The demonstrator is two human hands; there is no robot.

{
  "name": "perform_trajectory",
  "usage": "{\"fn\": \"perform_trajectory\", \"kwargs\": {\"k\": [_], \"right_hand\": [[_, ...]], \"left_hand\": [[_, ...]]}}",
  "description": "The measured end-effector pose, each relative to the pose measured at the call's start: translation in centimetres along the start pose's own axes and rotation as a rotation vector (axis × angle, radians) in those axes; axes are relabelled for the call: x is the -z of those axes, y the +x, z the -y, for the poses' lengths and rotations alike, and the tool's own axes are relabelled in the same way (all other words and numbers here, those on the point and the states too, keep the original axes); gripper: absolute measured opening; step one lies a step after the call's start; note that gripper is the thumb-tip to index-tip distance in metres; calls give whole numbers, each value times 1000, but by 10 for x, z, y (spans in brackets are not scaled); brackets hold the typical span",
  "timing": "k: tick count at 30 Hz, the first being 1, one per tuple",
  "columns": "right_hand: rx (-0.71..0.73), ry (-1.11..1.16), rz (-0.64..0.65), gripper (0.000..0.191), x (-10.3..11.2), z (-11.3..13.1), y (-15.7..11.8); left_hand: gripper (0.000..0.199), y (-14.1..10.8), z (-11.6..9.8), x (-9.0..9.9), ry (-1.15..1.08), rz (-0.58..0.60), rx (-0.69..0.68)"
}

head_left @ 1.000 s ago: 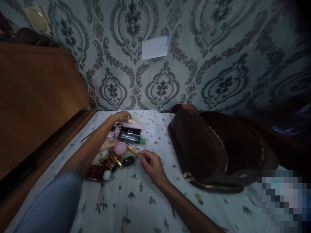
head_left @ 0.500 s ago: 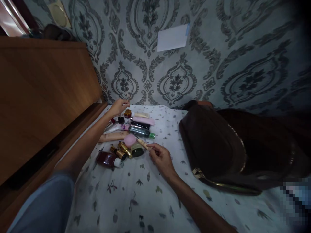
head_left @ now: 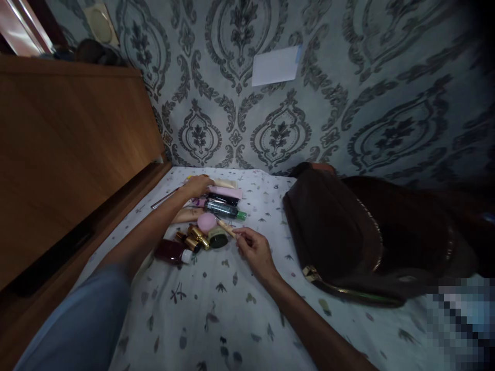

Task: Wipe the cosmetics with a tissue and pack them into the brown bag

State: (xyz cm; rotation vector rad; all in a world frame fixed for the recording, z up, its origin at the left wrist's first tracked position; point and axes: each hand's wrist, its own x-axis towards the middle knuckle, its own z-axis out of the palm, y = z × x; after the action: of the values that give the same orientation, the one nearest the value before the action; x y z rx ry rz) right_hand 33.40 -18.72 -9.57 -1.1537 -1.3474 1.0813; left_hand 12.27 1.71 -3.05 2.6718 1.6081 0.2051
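the change is at the left hand (head_left: pixel 199 186): it has come down from its spot by the wall and now lies over the far end of the row of small items, left of centre in the frame. with that, the amber jar that showed beside it is mostly hidden beneath it. its fingers point toward the right, near the flat cream tube (head_left: pixel 226 183) and the long pale pink tube (head_left: pixel 235 194); whether they are closed on anything cannot be told.

the right hand (head_left: pixel 253 251), just below the middle of the frame, has kept its hold: thumb and fingertips are pinched together on the near end of a slim tan stick (head_left: pixel 227 227). the stick slants up and left, its far end close to the round pink item (head_left: pixel 207 222) and the squat dark green jar (head_left: pixel 218 238).

between the 2 hands lies the clear bottle with a green cap (head_left: pixel 222 208). at lower left of the group, the dark red bottle with a white cap (head_left: pixel 169 251) lies on its side on the white patterned sheet (head_left: pixel 240 319). the large dark brown bag (head_left: pixel 328 226) sits well apart, right of centre.
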Motion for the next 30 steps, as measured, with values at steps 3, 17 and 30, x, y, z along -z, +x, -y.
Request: {"fn": "perform_trajectory", "kwargs": {"k": [3,17,30], "right_hand": [[8,3,7,32,0,0,0],[15,-6,17,32,-1,-4,-1],[336,-415,193,56,-3,-4,-7]], "left_hand": [[30,-8,9,8,-37,-38,22],[42,-81,-15,8,-449,-189,-2],[41,-147,-68,-18,-292,-117,-116]]}}
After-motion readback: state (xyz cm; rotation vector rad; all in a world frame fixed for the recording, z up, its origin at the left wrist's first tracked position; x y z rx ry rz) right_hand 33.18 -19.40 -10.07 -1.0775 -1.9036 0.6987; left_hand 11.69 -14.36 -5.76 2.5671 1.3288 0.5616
